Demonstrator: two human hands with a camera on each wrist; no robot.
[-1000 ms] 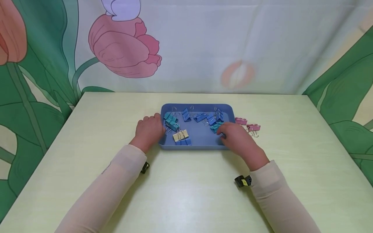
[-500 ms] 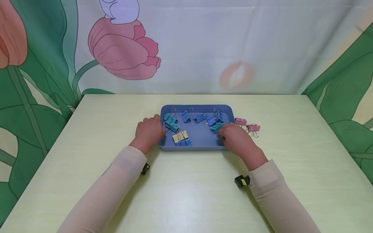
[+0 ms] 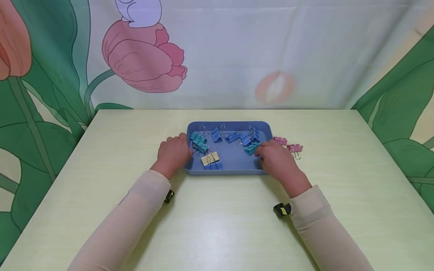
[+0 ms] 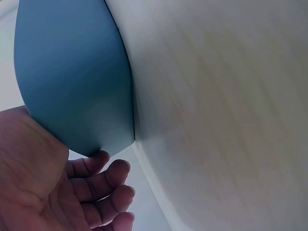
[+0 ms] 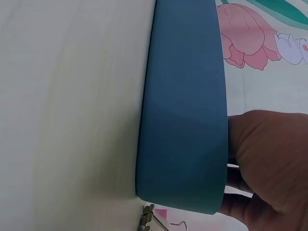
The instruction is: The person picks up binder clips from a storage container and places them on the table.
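Observation:
In the head view, a blue tray [image 3: 234, 172] holds several binder clips. My left hand [image 3: 174, 152] grips its left end; the left wrist view shows curled fingers [image 4: 118, 173] at the outer wall, one fingertip against it. My right hand [image 3: 276, 156] reaches over the tray's right front corner, its fingertips right at a teal binder clip [image 3: 251, 149] lying inside. Loosely bent, its fingers are partly hidden behind the tray wall [image 5: 185, 110] in the right wrist view. Blue clips [image 3: 233, 137] lie along the back, teal clips [image 3: 199, 142] at the left.
A cream binder clip [image 3: 209, 158] sits by a blue one [image 3: 217, 165] at the tray's front left. On the table [image 3: 217, 226], two pink binder clips [image 3: 295, 148] lie just right of the tray. A flower-printed cloth [image 3: 230, 56] hangs behind the table.
My right hand has shifted slightly right, drawing its fingertips back along the teal clip, which stays in place. The left hand keeps its place at the tray's end.

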